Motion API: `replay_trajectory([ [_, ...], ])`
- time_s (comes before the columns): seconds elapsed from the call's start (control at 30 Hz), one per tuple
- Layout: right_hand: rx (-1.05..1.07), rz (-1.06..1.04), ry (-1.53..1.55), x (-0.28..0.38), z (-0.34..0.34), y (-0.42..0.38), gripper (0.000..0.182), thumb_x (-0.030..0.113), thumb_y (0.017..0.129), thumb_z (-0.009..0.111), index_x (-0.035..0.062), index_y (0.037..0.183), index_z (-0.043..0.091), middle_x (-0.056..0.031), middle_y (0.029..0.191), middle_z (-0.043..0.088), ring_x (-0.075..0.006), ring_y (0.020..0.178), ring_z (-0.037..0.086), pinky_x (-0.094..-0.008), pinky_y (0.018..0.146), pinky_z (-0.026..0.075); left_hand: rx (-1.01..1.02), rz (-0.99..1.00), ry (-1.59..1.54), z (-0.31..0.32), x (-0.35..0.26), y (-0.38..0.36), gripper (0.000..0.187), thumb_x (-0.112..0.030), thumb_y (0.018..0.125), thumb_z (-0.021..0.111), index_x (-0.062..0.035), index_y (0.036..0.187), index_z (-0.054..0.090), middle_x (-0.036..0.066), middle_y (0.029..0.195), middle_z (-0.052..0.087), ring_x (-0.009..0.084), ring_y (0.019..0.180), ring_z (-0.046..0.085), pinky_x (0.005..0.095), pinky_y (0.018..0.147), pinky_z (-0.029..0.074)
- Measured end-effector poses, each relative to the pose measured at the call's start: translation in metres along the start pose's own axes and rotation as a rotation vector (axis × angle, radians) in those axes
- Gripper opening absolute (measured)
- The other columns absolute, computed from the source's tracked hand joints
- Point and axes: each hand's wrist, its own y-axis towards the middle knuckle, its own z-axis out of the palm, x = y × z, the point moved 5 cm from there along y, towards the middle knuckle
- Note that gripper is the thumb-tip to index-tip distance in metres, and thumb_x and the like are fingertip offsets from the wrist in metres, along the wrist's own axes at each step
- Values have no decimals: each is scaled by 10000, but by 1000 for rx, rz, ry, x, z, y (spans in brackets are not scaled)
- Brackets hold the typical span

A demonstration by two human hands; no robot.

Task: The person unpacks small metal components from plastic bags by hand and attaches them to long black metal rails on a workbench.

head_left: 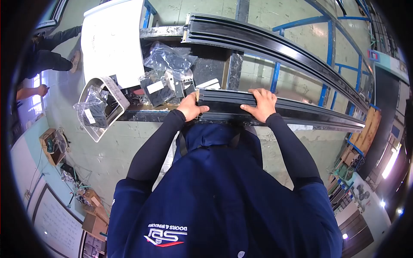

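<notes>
A long black frame profile [301, 112] with grooves along its length lies across the blue-framed bench just in front of my body. My left hand [190, 107] is closed around its left end, thumb on the near face. Farther along, my right hand [261, 105] grips the same profile, fingers over the far edge and thumb on the near side. Behind it, a second bundle of black profiles [266, 41] runs roughly parallel. Left of my left hand are plastic bags of black parts [155, 89] and a clear plastic bag [170, 58].
A white plastic container [121, 98] holding bagged parts hangs near the bench's left side. Beyond it is a large white sheet [112, 41]. A person's legs [51, 60] and hand show at far left. Blue metal framing [331, 56] stands behind; wooden boards [365, 129] are at right.
</notes>
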Motion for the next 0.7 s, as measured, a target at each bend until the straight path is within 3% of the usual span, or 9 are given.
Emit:
replay_trajectory([
  [0.1, 45, -17, 38, -2, -2, 1, 730, 629, 819, 759, 160, 1363, 626, -109, 1317, 585, -330, 1320, 449, -535, 1124, 251, -39, -29, 105, -9, -21, -13, 669, -313, 820, 861, 80, 1287, 589, 263, 1227, 698, 384, 1218, 651, 412, 1058, 489],
  [0.23, 97, 9, 99, -6, -1, 5, 727, 637, 831, 749, 151, 1359, 639, -108, 1328, 601, -316, 1339, 446, -530, 1125, 240, -62, 38, 87, -6, -16, -11, 611, -256, 854, 842, 76, 1296, 584, 223, 1197, 714, 301, 1123, 692, 379, 1023, 503],
  [0.33, 103, 26, 100, -4, -4, 7, 711, 627, 832, 754, 155, 1353, 648, -112, 1326, 612, -319, 1338, 461, -541, 1127, 247, -52, -7, 20, -4, -13, -13, 618, -293, 871, 839, 97, 1275, 581, 213, 1167, 718, 271, 1100, 688, 363, 1016, 504],
  [0.43, 184, 101, 56, 4, -11, 11, 686, 586, 831, 770, 163, 1357, 648, -113, 1311, 620, -322, 1325, 484, -537, 1122, 284, -148, -19, -161, 0, -33, -25, 653, -352, 858, 844, 106, 1247, 588, 239, 1188, 711, 307, 1152, 682, 372, 1025, 501],
  [0.53, 188, 69, 89, 14, -17, 19, 643, 534, 825, 789, 164, 1337, 667, -112, 1292, 624, -322, 1288, 517, -500, 1110, 332, -252, -28, -325, 11, -20, -14, 658, -371, 869, 838, 127, 1214, 583, 236, 1152, 719, 289, 1110, 693, 364, 994, 514],
  [0.7, 1, -156, 251, 78, -1, 32, 584, 465, 825, 803, 119, 1285, 706, -98, 1199, 650, -301, 1193, 556, -440, 1031, 393, -298, -10, -271, 13, -17, -16, 632, -383, 862, 841, 125, 1142, 591, 246, 1060, 734, 302, 1010, 726, 375, 919, 543],
])
